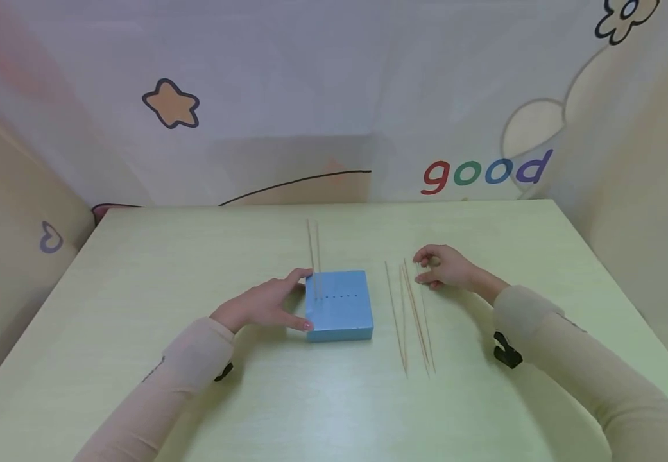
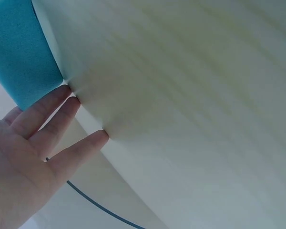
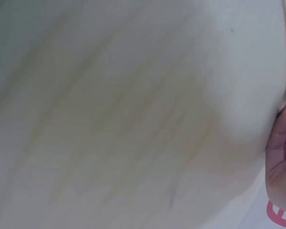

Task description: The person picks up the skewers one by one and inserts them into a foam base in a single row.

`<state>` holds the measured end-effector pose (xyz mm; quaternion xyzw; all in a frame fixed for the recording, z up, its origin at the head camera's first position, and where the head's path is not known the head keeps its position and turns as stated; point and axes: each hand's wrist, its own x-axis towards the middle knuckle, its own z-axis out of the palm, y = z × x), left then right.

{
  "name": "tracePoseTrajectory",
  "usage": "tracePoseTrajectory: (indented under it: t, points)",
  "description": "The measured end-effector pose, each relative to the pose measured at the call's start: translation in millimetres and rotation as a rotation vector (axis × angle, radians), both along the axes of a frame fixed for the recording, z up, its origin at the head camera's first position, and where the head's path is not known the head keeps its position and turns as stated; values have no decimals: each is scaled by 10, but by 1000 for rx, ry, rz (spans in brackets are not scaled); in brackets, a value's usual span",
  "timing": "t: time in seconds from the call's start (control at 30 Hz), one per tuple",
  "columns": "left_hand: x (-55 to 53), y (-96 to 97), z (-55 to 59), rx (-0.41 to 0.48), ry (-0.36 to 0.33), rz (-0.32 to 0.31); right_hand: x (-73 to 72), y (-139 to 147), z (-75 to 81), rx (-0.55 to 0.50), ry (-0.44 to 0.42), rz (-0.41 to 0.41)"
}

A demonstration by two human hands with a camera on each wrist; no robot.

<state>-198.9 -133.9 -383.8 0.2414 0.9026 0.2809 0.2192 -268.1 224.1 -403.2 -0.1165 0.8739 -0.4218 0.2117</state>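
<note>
A blue foam block point(image 1: 339, 308) with a row of small holes lies on the table. Two thin wooden sticks point(image 1: 318, 250) stand upright in its left holes. My left hand point(image 1: 261, 305) holds the block by its left side, index finger at the back corner and thumb at the front. In the left wrist view, its other fingers point(image 2: 81, 150) extend down to the tabletop. Several loose sticks point(image 1: 414, 314) lie right of the block. At the top of the rightmost one is my right hand point(image 1: 445, 266), thumb and index fingertips apart; only part shows in the right wrist view.
The pale table point(image 1: 195, 256) reaches back to a printed cloth backdrop point(image 1: 287, 77), with cloth at both sides too. A black clip-like piece point(image 1: 507, 350) hangs under the right sleeve.
</note>
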Motion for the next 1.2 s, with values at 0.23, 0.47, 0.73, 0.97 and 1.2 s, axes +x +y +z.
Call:
tracePoseTrajectory:
  t: [0.23, 0.47, 0.73, 0.97, 1.2]
  points:
    - [-8, 28, 0, 12, 11, -15, 68, 112, 78, 314, 314, 173]
    - [13, 16, 36, 6, 7, 5, 194, 146, 0, 478, 330, 287]
    - [27, 1, 8, 17, 10, 3, 223, 100, -22, 470, 344, 279]
    - [12, -6, -9, 13, 24, -4, 221, 59, 3, 353, 335, 221]
    - [15, 0, 2, 10, 10, -3, 224, 59, 21, 269, 288, 136]
